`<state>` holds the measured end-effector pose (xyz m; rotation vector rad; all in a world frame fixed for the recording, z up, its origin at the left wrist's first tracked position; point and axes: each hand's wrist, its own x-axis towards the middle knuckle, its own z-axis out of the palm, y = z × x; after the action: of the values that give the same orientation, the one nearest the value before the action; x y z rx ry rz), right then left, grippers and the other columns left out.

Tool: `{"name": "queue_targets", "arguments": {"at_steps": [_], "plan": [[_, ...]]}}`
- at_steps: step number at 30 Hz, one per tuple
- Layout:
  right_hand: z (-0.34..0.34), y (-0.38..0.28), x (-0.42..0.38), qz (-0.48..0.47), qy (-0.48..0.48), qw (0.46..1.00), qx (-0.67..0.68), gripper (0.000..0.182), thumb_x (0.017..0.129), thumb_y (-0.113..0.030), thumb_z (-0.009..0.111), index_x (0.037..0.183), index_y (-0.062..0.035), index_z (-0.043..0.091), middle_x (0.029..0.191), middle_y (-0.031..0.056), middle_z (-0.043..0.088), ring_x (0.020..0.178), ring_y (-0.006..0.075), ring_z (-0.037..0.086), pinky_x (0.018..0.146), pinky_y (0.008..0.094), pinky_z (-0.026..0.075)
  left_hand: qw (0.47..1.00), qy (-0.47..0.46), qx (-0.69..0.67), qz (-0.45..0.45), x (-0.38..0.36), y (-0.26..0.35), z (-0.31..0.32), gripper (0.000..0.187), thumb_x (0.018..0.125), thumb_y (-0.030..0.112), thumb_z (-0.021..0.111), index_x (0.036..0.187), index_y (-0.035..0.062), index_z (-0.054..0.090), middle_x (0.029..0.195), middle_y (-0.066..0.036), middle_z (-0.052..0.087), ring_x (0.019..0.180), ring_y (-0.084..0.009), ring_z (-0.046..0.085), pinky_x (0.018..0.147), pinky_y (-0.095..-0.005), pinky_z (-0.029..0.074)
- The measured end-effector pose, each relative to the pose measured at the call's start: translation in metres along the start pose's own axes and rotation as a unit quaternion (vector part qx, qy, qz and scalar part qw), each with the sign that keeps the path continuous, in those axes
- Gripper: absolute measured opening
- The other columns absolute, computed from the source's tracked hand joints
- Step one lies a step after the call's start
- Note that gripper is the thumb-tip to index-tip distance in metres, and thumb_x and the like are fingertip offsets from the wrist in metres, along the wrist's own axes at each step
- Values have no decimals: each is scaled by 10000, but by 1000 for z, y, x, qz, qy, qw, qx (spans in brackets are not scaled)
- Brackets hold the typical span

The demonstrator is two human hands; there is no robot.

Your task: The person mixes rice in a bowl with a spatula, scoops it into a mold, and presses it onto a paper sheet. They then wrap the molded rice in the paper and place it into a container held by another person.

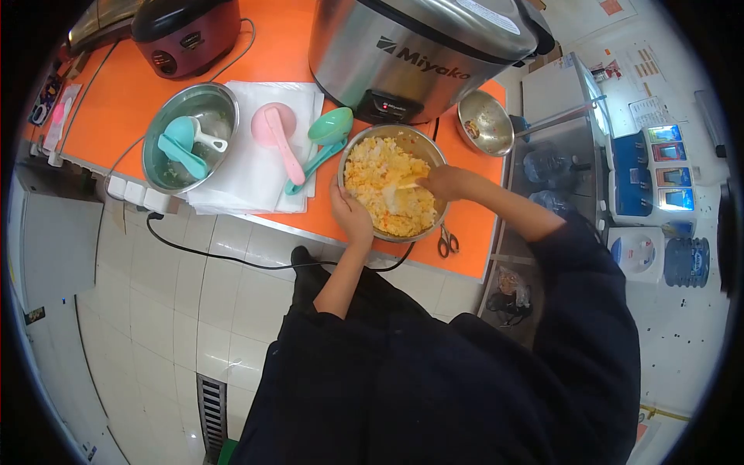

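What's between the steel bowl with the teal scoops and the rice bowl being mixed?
Head view: a pink rice paddle and green scoop on white paper towels.

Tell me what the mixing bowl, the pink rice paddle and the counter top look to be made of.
Mixing bowl: likely stainless steel, its rim shiny grey and reflective. The left hand steadies it; the right hand works inside. Pink rice paddle: probably plastic, smooth with a uniform pastel colour. Counter top: flat matte orange surface, perhaps laminate or a mat; hard to tell.

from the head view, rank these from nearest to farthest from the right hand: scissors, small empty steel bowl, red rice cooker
Measured from the right hand, which is in the bowl of rice:
1. scissors, just below it at the counter edge
2. small empty steel bowl, up and to the right, only slightly farther
3. red rice cooker, far left corner
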<state>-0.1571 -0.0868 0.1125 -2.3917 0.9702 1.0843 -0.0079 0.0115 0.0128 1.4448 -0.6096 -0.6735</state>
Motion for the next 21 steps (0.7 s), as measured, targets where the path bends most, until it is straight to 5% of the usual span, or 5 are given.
{"name": "queue_targets", "arguments": {"at_steps": [2,5,10,14,21], "plan": [[12,-5,-12,-5,-46,999,3,386,902,-320,356,1065,-16,529,772,183,582,773,305,602,628,432,479,1000,4,-16,-22,1,7,2,311,913,97,285,1163,-36,412,1067,-186,519,968,-266,522,824,-337,395],[30,-50,-39,215,13,970,111,427,902,-355,342,1013,0,552,814,201,598,762,325,594,675,441,468,999,2,-34,-23,1,9,2,308,908,87,284,1159,-32,418,1064,-186,521,967,-266,522,826,-338,394],[13,23,7,60,-46,995,60,403,901,-337,338,1023,-23,560,885,169,605,758,298,597,683,419,465,1000,2,-11,11,2,-1,3,306,905,79,284,1157,-29,420,1059,-182,526,959,-260,531,819,-334,402],[-67,-21,-53,168,-146,974,30,371,903,-303,334,1044,-30,542,881,173,603,776,296,592,685,415,461,999,-11,-35,-8,2,5,1,307,904,78,285,1157,-30,421,1060,-181,526,965,-257,529,822,-333,400],[36,-56,-31,163,52,960,221,367,905,-266,304,929,-11,567,823,225,589,791,311,595,683,413,469,1000,13,7,-11,-2,5,1,306,906,81,288,1152,-35,428,1058,-174,528,962,-246,528,822,-325,400]]}}
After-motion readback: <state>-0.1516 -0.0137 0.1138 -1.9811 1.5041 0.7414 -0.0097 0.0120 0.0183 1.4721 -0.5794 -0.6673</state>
